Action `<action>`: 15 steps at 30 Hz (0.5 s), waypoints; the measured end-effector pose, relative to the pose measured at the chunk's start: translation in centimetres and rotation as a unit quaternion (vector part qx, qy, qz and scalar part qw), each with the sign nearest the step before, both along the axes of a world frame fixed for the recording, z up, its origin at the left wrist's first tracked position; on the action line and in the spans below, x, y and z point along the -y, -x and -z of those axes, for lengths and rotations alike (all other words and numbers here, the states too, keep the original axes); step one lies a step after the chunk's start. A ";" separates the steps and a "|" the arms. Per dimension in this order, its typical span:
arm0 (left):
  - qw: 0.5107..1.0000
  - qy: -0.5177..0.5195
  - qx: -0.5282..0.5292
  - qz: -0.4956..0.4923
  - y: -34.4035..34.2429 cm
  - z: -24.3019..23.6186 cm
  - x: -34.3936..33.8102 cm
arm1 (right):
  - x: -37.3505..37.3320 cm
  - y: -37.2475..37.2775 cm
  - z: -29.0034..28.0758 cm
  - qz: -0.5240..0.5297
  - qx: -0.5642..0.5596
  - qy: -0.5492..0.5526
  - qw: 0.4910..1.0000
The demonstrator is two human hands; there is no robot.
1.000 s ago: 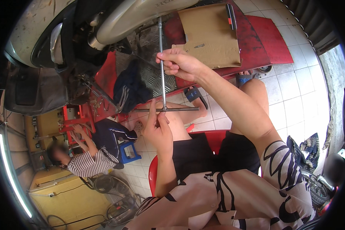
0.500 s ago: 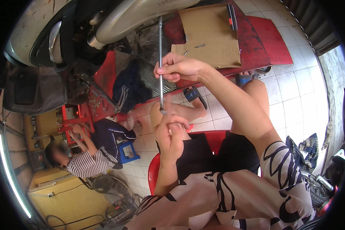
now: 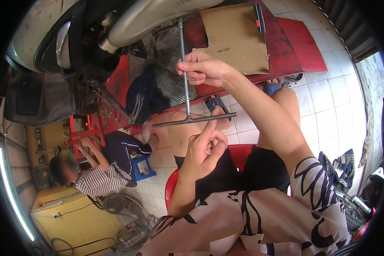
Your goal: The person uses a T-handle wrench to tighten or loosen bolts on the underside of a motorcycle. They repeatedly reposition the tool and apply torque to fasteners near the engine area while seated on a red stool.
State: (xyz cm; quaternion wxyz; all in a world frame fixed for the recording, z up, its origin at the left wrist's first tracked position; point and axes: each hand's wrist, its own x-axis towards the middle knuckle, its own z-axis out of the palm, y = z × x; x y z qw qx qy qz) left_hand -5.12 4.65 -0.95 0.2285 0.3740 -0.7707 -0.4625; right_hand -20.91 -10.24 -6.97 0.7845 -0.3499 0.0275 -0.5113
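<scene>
A long T-handle wrench (image 3: 186, 94) runs down from beneath the pale curved cover (image 3: 147, 21) of a motorbike; its far tip is hidden there. My right hand (image 3: 205, 70) pinches the shaft around its middle between thumb and fingers. Close to me, the crossbar lies nearly level across the view. My left hand (image 3: 204, 155) is just below it, index finger stretched up at the bar's right half and the other fingers loosely bent, grasping nothing. Whether that fingertip touches the bar is hard to tell.
Flattened cardboard (image 3: 237, 30) with a small metal piece (image 3: 223, 50) lies on the red platform (image 3: 307, 51). Dark cloth (image 3: 145, 91) rests left of the wrench. At left, a person in a striped shirt (image 3: 104, 181) works near a blue stool (image 3: 143, 168). A red chair (image 3: 243, 154) is under me.
The wrench has turned, so its crossbar, earlier seen nearly end-on, now spans sideways. My left hand has shifted right with its index finger extended. My right hand keeps hold of the shaft.
</scene>
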 end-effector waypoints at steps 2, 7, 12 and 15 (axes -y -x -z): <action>0.999 0.037 -0.018 -0.026 0.4 -0.8 -0.3 | 0.1 0.1 0.0 0.000 0.012 -0.001 1.000; 0.969 0.099 -0.079 -0.213 -0.1 -0.4 -0.1 | 0.2 0.2 -0.3 0.022 0.025 -0.038 0.999; 0.958 0.031 -0.084 -0.274 1.1 4.3 -2.1 | 0.1 -0.5 -0.3 0.027 0.027 -0.065 0.997; 0.988 -0.034 -0.054 -0.138 1.8 3.8 -2.0 | 0.3 -0.4 -0.1 0.033 0.028 -0.077 0.996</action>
